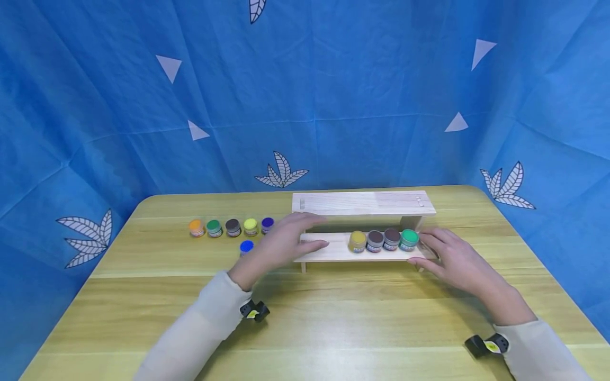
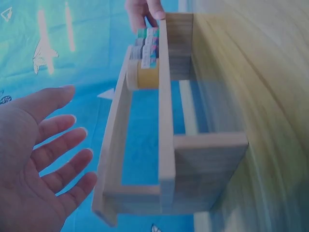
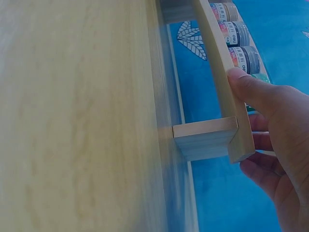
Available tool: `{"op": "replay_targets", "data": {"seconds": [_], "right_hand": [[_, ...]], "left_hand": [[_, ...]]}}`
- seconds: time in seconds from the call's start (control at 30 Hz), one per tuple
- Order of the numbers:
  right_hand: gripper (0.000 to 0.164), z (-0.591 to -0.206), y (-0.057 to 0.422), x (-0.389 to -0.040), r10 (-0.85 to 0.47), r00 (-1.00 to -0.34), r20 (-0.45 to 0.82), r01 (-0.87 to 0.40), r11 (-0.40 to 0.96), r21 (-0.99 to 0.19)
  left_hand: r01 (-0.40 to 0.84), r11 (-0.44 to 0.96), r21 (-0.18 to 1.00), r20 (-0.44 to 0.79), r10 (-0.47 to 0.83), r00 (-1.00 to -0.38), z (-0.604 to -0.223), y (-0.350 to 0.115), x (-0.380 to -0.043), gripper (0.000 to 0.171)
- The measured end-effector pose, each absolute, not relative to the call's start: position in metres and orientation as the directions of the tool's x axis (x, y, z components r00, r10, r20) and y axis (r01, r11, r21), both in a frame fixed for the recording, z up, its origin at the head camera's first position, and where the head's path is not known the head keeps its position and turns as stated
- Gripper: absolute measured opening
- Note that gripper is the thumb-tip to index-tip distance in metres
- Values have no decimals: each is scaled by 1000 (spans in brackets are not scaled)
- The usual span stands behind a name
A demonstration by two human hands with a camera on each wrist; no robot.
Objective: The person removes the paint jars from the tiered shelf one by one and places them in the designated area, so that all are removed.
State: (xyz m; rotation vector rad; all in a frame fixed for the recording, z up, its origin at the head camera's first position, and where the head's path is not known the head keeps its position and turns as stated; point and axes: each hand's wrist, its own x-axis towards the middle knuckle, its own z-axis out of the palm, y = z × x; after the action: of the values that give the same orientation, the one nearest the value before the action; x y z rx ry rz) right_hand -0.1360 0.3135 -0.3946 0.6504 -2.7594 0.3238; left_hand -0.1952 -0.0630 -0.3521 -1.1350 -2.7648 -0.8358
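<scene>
A two-tier wooden shelf (image 1: 329, 256) stands on the table. Four small paint jars line its lower tier: one with a mustard lid (image 1: 357, 238), two with dark brown lids, and one with a green lid (image 1: 409, 237) at the right. My right hand (image 1: 452, 262) grips the right end of the lower tier beside that green jar, thumb on the front edge and fingers round the end, as the right wrist view shows. At the shelf's left end, my left hand (image 1: 278, 243) holds nothing; in the left wrist view its fingers (image 2: 63, 169) are spread and apart from the wood.
Left of the shelf, a row of paint jars stands on the table, from an orange one (image 1: 196, 228) to a purple one (image 1: 267, 224). A blue-lidded jar (image 1: 246, 246) sits in front, partly behind my left hand. A blue curtain (image 1: 305, 95) hangs behind the table.
</scene>
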Motion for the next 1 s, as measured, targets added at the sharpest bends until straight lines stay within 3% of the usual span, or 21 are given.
{"op": "replay_targets", "data": {"seconds": [0.7,1.0], "right_hand": [[56,-395,314,-136,-390,-865,316,-451,880,-149],[57,-397,314,-137,-388,-866,317,-450,880,-153]], "left_hand": [[701,609,371,183,692,-698,-368,-11,-200,57],[735,601,313,229,704,-673,-379,6,-200,54]]}}
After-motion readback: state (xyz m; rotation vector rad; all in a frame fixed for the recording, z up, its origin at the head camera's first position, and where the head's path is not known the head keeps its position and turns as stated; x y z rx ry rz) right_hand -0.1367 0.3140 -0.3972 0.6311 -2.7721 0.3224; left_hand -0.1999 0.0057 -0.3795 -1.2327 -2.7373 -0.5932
